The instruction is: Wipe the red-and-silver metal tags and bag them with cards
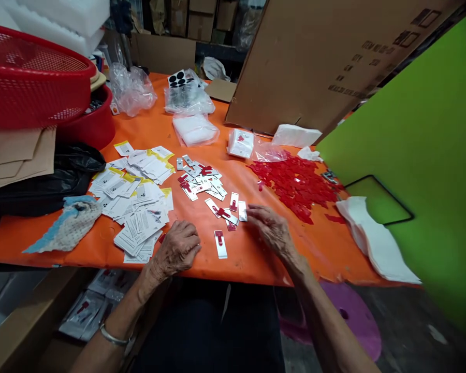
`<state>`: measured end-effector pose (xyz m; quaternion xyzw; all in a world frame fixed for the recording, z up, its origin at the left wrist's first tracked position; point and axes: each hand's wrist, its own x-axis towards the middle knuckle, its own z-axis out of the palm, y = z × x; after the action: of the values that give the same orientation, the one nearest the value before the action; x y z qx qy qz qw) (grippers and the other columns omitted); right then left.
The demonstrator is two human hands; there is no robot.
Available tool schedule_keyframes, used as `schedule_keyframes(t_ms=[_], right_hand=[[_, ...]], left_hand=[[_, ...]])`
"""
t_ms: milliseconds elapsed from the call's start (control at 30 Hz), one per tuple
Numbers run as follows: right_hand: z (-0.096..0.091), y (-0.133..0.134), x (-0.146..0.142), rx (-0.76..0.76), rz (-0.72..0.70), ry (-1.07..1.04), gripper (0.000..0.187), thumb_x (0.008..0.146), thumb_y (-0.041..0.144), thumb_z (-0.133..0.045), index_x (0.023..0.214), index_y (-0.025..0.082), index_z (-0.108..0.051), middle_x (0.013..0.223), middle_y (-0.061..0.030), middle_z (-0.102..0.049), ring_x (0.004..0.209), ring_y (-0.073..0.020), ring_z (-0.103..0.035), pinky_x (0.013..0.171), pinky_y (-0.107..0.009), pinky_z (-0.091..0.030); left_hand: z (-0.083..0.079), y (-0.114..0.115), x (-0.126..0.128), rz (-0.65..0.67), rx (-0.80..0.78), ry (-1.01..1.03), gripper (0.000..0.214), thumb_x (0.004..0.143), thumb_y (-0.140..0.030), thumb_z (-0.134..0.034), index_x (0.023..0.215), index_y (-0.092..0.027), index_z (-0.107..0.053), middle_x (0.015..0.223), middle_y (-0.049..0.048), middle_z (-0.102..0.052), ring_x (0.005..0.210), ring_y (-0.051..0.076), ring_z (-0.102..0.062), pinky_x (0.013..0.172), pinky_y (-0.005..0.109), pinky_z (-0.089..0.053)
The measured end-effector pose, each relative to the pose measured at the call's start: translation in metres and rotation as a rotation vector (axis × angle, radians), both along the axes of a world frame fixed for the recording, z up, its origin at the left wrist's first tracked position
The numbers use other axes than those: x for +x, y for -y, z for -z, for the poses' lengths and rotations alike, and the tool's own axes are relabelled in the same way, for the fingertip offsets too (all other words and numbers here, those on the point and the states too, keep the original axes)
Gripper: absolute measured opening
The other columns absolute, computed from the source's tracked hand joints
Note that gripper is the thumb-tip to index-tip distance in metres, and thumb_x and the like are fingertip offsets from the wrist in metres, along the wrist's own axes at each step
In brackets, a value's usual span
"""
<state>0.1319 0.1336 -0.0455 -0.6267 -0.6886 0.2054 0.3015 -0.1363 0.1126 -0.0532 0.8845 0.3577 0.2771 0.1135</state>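
My left hand (pixel 180 246) rests on the table's front edge with its fingers curled in; whatever they may hold is hidden. My right hand (pixel 272 230) is held low over the table, fingers loosely bent and apart. Its fingertips are at the right edge of a small silver plate (pixel 243 211). Beside that plate are several silver plates with red plastic pieces on them, one a red piece (pixel 234 203). Between my hands, nearer to me, lies a single silver plate (pixel 221 248) with a red piece at its top. Farther back is a loose heap of silver plates (pixel 207 181).
Printed white cards (pixel 140 223) are piled at left, near a rag (pixel 68 225). A heap of red plastic pieces (pixel 299 184) spreads at right, with folded white sheets (pixel 376 241) beyond. Red baskets (pixel 31 88) stand at left; a large cardboard box (pixel 314 62) stands behind.
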Motion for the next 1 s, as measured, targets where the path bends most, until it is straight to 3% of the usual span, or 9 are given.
schedule_keyframes(t_ms=[67, 200, 367, 500, 600, 733, 1000], right_hand=[[0.003, 0.002, -0.003, 0.006, 0.105, 0.035, 0.021, 0.081, 0.026, -0.051, 0.092, 0.02, -0.068, 0.101, -0.0073, -0.066, 0.095, -0.0215, -0.059, 0.086, -0.036, -0.044], [-0.003, 0.003, -0.039, -0.05, 0.063, 0.227, 0.021, 0.08, 0.03, -0.054, 0.094, 0.019, -0.066, 0.095, -0.0068, -0.063, 0.093, -0.0211, -0.056, 0.081, -0.031, -0.043], [-0.023, -0.003, -0.074, -0.302, 0.153, 0.485, 0.022, 0.078, 0.033, -0.057, 0.091, 0.017, -0.063, 0.099, -0.0113, -0.062, 0.092, -0.0243, -0.055, 0.07, -0.031, -0.04], [-0.028, -0.005, -0.061, -0.466, 0.189, 0.425, 0.021, 0.069, 0.032, -0.062, 0.085, 0.018, -0.065, 0.084, -0.0076, -0.066, 0.078, -0.0219, -0.059, 0.061, -0.028, -0.036], [-0.024, 0.0, -0.047, -0.52, 0.192, 0.318, 0.016, 0.063, 0.028, -0.063, 0.076, 0.018, -0.065, 0.071, -0.0035, -0.066, 0.067, -0.0181, -0.058, 0.055, -0.025, -0.033], [-0.021, 0.009, -0.042, -0.49, 0.21, 0.235, 0.01, 0.061, 0.026, -0.061, 0.067, 0.019, -0.063, 0.061, -0.0008, -0.062, 0.058, -0.0145, -0.054, 0.05, -0.024, -0.03], [-0.019, 0.017, -0.043, -0.406, 0.185, 0.246, 0.007, 0.064, 0.024, -0.057, 0.061, 0.018, -0.057, 0.06, -0.001, -0.06, 0.055, -0.0127, -0.049, 0.05, -0.024, -0.028]], left_hand=[[-0.001, 0.0, 0.001, 0.002, 0.035, -0.013, 0.018, 0.082, -0.017, -0.049, 0.068, -0.016, -0.06, 0.071, 0.0056, -0.059, 0.078, 0.018, -0.052, 0.071, 0.036, -0.039], [-0.009, 0.001, 0.009, -0.015, 0.098, -0.1, 0.02, 0.082, -0.015, -0.048, 0.066, -0.015, -0.06, 0.071, 0.0065, -0.058, 0.078, 0.019, -0.051, 0.076, 0.041, -0.039], [-0.02, 0.018, 0.038, -0.048, 0.094, -0.103, 0.018, 0.079, -0.011, -0.044, 0.072, -0.015, -0.06, 0.078, 0.0091, -0.058, 0.086, 0.022, -0.051, 0.082, 0.043, -0.041], [-0.012, 0.037, 0.055, 0.079, 0.023, -0.094, 0.018, 0.078, -0.011, -0.044, 0.086, -0.014, -0.061, 0.091, 0.0113, -0.06, 0.1, 0.025, -0.051, 0.088, 0.043, -0.042], [-0.001, 0.044, 0.054, 0.094, -0.025, -0.05, 0.019, 0.081, -0.013, -0.046, 0.093, -0.015, -0.06, 0.099, 0.0108, -0.061, 0.105, 0.025, -0.05, 0.09, 0.042, -0.043], [0.007, 0.044, 0.048, 0.074, -0.009, 0.062, 0.019, 0.082, -0.016, -0.05, 0.098, -0.011, -0.059, 0.1, 0.0109, -0.062, 0.105, 0.024, -0.051, 0.089, 0.039, -0.044], [0.012, 0.047, 0.048, 0.048, 0.112, 0.063, 0.022, 0.084, -0.017, -0.047, 0.101, -0.011, -0.06, 0.104, 0.0122, -0.064, 0.107, 0.026, -0.053, 0.089, 0.042, -0.045]])
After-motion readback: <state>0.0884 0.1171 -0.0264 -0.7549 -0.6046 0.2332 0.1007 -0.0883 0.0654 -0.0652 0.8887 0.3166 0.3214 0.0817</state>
